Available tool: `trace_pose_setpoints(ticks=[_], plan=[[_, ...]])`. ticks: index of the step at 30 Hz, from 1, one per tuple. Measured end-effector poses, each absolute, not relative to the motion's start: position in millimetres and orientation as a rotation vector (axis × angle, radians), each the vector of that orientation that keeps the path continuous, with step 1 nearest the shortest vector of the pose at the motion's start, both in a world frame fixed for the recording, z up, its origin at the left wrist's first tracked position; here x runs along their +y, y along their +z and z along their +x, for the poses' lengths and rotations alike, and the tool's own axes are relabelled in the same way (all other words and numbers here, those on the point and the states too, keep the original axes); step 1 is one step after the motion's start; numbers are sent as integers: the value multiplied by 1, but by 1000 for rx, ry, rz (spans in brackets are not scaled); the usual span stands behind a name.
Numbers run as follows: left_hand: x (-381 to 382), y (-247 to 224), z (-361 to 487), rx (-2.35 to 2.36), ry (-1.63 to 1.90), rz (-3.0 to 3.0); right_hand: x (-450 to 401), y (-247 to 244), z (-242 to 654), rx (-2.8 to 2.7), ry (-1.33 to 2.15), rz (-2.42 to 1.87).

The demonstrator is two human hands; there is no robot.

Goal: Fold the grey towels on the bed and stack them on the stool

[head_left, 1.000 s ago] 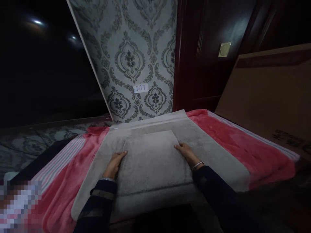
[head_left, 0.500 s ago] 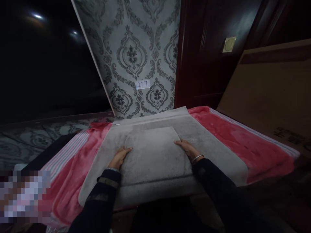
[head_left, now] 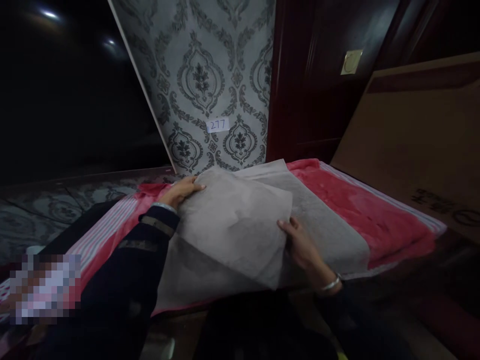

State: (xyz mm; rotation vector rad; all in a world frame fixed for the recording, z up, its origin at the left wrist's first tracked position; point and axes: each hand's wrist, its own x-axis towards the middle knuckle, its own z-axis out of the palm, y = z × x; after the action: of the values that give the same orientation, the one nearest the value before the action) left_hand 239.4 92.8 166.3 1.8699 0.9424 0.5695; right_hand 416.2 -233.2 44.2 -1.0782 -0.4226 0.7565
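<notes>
Between my hands is a soft grey cloth [head_left: 232,220], roughly rectangular, tilted and raised off the surface. My left hand [head_left: 183,191] is closed on its upper left edge, thumb on top. With thumb and fingers, my right hand [head_left: 300,242] pinches the right edge; a bracelet circles that wrist. Beneath lies a larger grey plush mat [head_left: 326,220], its near left part overlapped by the cloth. A red plush blanket [head_left: 360,210] shows on both sides under the mat.
Striped fabric [head_left: 105,222] borders the blanket. A large cardboard box [head_left: 416,135] stands at the right. Patterned wallpaper [head_left: 202,75] with a paper label reading 277 [head_left: 218,124] is behind. A dark screen [head_left: 75,100] fills the left.
The smaller grey cloth has gone from lying flat to raised and turned at an angle. My left hand moved up and away; my right hand shifted slightly right and nearer.
</notes>
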Motion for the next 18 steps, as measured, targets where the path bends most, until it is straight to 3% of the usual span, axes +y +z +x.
trace_pose_setpoints(ticks=[4,9,12,18], plan=[[109,164,277,911,399,2169,-254,15,367,-276,921,-946],[97,88,310,1122,309,2364,-260,-28,352,-137,1135,-882],[95,56,314,1180,266,2392,-260,-32,358,-159,1143,-904],[98,43,314,1293,209,2513,-252,-31,361,-124,1114,-937]])
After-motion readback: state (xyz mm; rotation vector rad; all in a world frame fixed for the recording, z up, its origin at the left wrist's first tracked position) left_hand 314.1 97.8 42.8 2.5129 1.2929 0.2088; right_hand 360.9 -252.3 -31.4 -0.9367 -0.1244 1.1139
